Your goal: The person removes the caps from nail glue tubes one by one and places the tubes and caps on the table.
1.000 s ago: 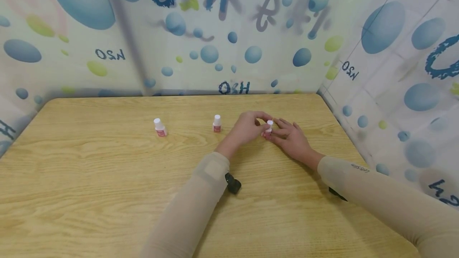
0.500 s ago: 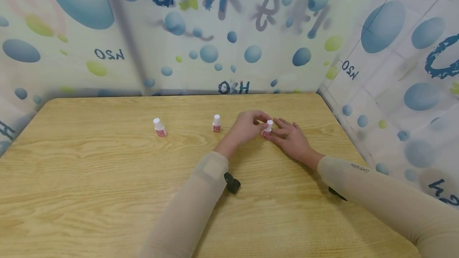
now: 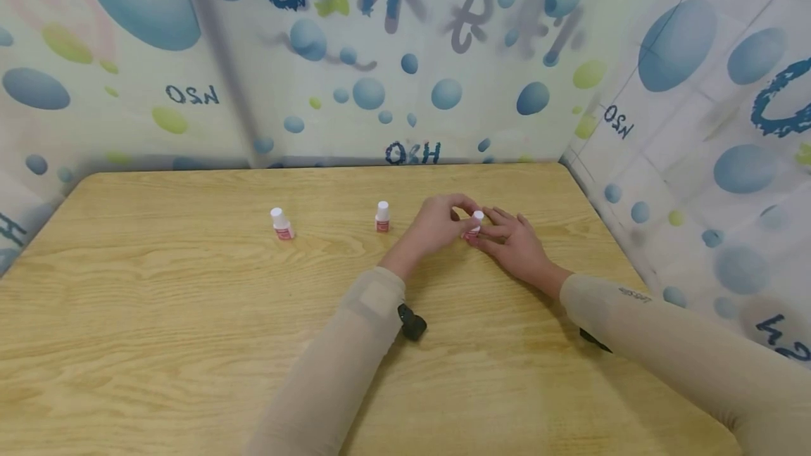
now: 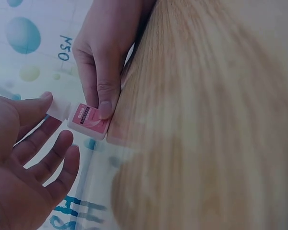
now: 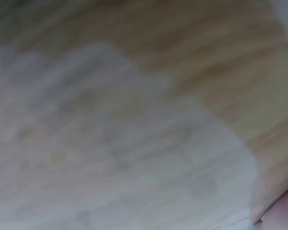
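Note:
A small white bottle with a pink-red label stands on the table between both hands. My left hand pinches its white cap between thumb and index finger. The other left fingers are loosely bent away from the bottle in the left wrist view. From the right, my right hand grips the bottle's body, its thumb pressed on the label. In the right wrist view only a bit of skin shows at the lower right corner; the bottle is out of that view.
Two similar white bottles stand upright to the left, one nearer bottle and one farther bottle. They rest on a wood-grain table. A patterned curtain hangs behind, and a tiled, patterned wall runs along the right.
The bottle's cap end leans slightly more to the right. Both hands keep nearly the same hold and place, and the other two bottles stay put.

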Demonstrator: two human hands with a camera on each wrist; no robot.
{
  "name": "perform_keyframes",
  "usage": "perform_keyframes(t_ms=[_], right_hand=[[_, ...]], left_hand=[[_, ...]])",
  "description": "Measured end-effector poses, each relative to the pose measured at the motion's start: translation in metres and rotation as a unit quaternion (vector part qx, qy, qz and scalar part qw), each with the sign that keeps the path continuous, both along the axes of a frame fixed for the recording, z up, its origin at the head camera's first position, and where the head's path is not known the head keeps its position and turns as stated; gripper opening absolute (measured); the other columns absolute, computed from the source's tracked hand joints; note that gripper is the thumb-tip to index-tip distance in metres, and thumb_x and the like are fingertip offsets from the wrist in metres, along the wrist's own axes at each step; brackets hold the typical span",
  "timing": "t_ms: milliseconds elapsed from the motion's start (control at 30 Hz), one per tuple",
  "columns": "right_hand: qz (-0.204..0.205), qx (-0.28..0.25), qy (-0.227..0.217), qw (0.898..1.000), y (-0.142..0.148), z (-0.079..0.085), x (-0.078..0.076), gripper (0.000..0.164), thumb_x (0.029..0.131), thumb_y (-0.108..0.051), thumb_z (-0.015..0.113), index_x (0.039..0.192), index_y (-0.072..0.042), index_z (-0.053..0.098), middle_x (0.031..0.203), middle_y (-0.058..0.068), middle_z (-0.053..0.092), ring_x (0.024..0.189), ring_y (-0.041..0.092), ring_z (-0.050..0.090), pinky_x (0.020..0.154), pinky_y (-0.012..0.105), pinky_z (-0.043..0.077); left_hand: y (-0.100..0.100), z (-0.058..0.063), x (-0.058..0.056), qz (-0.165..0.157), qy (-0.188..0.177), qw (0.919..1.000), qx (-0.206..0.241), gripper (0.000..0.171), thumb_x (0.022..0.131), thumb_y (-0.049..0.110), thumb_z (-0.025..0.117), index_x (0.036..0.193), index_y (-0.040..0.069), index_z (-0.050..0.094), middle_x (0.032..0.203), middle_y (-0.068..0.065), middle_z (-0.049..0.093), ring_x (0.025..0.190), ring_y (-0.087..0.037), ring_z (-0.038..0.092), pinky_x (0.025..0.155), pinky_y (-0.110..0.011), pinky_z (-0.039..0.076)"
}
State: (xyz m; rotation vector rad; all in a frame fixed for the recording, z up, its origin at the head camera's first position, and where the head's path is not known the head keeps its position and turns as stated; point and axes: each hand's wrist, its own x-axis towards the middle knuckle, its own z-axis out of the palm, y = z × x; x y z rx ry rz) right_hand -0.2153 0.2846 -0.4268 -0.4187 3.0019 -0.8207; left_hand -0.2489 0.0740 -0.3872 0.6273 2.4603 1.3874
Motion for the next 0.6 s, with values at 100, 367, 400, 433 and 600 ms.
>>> perform_keyframes(t_ms=[100, 367, 400, 433, 600], right_hand=[[0.002, -0.004, 0.005, 1.0, -0.0002, 0.0005, 0.0004, 0.044, 0.103, -0.035, 0.071, 0.144, -0.021, 0.066, 0.168, 0.018, 0.042, 0.16, 0.043, 0.032, 0.129, 0.072, 0.008], [0.0, 0.004, 0.005, 1.0, -0.0028, 0.0023, 0.002, 0.045, 0.103, -0.036, 0.07, 0.145, -0.021, 0.065, 0.167, 0.018, 0.043, 0.159, 0.045, 0.034, 0.128, 0.073, 0.01], [0.0, 0.003, 0.004, 1.0, -0.003, 0.0027, 0.0019, 0.044, 0.103, -0.036, 0.07, 0.145, -0.021, 0.065, 0.167, 0.018, 0.043, 0.159, 0.045, 0.034, 0.128, 0.073, 0.01], [0.0, 0.004, 0.004, 1.0, -0.0031, 0.003, 0.0018, 0.044, 0.103, -0.037, 0.07, 0.144, -0.021, 0.066, 0.167, 0.018, 0.043, 0.159, 0.045, 0.034, 0.128, 0.073, 0.01], [0.0, 0.006, 0.003, 1.0, -0.0026, 0.0035, 0.0009, 0.042, 0.103, -0.038, 0.071, 0.142, -0.022, 0.068, 0.167, 0.018, 0.043, 0.159, 0.044, 0.034, 0.128, 0.073, 0.01]], left_hand=[[0.0014, 0.0011, 0.0001, 0.001, 0.001, 1.0, 0.001, 0.022, 0.106, 0.028, 0.069, 0.125, 0.019, 0.072, 0.125, 0.0, 0.072, 0.102, -0.019, 0.063, 0.074, -0.027, 0.053], [-0.0009, 0.0018, 0.0011, -0.001, 0.011, 0.9999, -0.007, 0.025, 0.106, 0.028, 0.068, 0.129, 0.018, 0.073, 0.123, -0.002, 0.068, 0.099, -0.019, 0.061, 0.072, -0.026, 0.052], [-0.0014, 0.0018, 0.0012, 0.0, 0.015, 0.9999, -0.007, 0.025, 0.106, 0.028, 0.068, 0.128, 0.018, 0.074, 0.121, -0.003, 0.067, 0.098, -0.019, 0.06, 0.071, -0.026, 0.051], [-0.0021, 0.0017, 0.0013, 0.001, 0.019, 0.9998, -0.007, 0.025, 0.106, 0.028, 0.068, 0.128, 0.017, 0.074, 0.118, -0.004, 0.065, 0.097, -0.02, 0.058, 0.07, -0.026, 0.05], [-0.004, 0.0022, 0.0026, 0.006, 0.025, 0.9996, -0.007, 0.026, 0.106, 0.03, 0.069, 0.128, 0.018, 0.075, 0.1, -0.005, 0.059, 0.095, -0.02, 0.055, 0.072, -0.029, 0.045]])
